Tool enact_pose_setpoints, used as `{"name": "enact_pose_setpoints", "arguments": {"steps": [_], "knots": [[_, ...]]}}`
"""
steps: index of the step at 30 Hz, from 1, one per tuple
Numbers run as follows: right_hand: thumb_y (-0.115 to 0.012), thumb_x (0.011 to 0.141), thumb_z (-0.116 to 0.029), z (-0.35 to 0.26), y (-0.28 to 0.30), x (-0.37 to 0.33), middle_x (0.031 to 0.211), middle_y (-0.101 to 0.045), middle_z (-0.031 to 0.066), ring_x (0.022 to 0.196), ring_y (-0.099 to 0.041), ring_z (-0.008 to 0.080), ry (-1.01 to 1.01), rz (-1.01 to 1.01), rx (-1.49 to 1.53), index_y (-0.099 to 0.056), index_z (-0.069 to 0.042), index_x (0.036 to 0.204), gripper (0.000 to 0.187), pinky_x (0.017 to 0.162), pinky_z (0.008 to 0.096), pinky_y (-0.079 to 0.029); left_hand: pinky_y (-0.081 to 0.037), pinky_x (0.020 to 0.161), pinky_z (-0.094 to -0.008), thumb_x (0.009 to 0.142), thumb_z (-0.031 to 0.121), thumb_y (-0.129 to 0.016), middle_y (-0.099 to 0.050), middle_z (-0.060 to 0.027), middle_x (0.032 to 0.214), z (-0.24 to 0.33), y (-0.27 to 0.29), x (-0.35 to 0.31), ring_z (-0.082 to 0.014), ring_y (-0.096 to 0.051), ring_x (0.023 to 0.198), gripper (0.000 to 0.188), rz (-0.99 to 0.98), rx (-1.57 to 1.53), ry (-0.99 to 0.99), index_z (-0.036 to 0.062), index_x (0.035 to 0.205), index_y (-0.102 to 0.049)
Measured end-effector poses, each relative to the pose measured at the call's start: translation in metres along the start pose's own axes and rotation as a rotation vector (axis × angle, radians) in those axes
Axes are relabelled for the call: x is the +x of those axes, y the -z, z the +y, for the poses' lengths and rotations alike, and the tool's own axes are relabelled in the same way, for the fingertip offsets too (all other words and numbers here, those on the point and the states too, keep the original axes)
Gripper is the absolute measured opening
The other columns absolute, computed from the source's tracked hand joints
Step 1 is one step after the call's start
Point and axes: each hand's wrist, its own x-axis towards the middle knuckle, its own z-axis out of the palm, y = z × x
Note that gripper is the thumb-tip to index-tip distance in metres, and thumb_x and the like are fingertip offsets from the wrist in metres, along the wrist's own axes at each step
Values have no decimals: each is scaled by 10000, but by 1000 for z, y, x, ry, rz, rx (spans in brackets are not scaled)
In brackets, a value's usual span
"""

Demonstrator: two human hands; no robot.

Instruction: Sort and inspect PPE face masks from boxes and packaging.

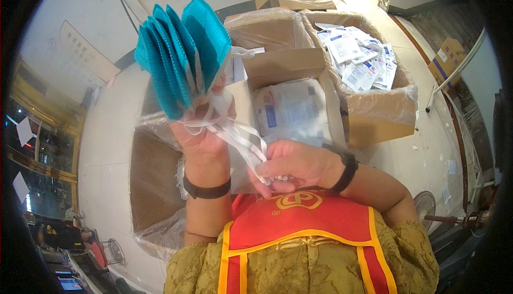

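Note:
A fanned bunch of teal folded face masks (176,61) stands up from my left hand (206,136), whose fingers close around their lower ends. White elastic straps (243,133) trail from the masks down to the right. My right hand (302,161) pinches the gathered ends of these straps in front of my red apron (304,214). A black band sits on each wrist. Just beyond my right hand, an open carton (334,101) contains flat white packets (293,107). The masks hide part of the boxes behind them.
At the back right, a plastic-lined carton (382,125) holds a heap of white packets (355,53). Another lined carton (155,182) stands at my left, and one more (267,29) at the back. A standing fan (426,206) is by my right elbow.

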Motion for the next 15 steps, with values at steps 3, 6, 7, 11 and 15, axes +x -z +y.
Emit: {"name": "enact_pose_setpoints", "arguments": {"steps": [3,6,7,11,15], "knots": [[-525,971,-235,0,2,-1,764,-596,34,489,-411,25,-4,76,-74,-594,-18,991,228,443,149,-309,-583,550,-245,809,249,-717,-569,-127,955,1,-1,-1,-191,-533,864,460,8,63,-17,-21,1140,-545],[-545,947,-220,-6,4,-9,729,-512,-18,548,-392,28,-52,174,-139,-614,-19,959,213,481,162,-294,-575,691,-328,876,277,-629,-604,-138,1062,10,8,3,-242,-581,943,403,-109,13,86,25,1182,-563],[-542,950,-230,-8,5,-11,732,-493,-29,562,-381,26,-55,182,-144,-604,-29,958,211,480,163,-286,-561,825,-407,929,290,-553,-635,-152,1164,11,11,4,-291,-629,1023,382,-179,-76,153,38,1215,-573],[-526,962,-253,-14,1,-12,744,-481,-42,581,-372,21,-96,253,-161,-572,-53,952,206,481,163,-278,-592,570,-295,874,350,-630,-591,-101,921,8,4,2,-200,-532,859,394,-14,80,108,74,1148,-566],[-506,983,-352,-13,6,-12,702,-445,-57,547,-365,17,-70,195,-216,-562,-81,900,289,440,153,-260,-540,869,-425,924,281,-560,-625,-159,1192,13,11,6,-299,-626,1040,358,-127,-113,185,9,1151,-611]]}}
